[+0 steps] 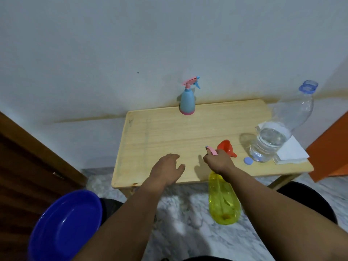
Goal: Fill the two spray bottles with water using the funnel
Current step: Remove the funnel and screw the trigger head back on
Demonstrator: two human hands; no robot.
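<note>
Head view: my right hand [218, 160] grips the yellow spray bottle [224, 198] at its pink sprayer head, body hanging below the tabletop [160, 132] edge. Left hand [166, 169] is relaxed, empty, just over the tabletop. I'd steady the body with it and unscrew. Funnel [227, 146] sits just behind my right hand; water bottle [273, 140] is uncapped, tip risk. Blue spray bottle [187, 99] stands by the wall.

Both forearms are seen bare from elbow to wrist, with no sleeves, and neither the left hand [166, 167] nor the right hand [219, 160] is gloved or ringed.
</note>
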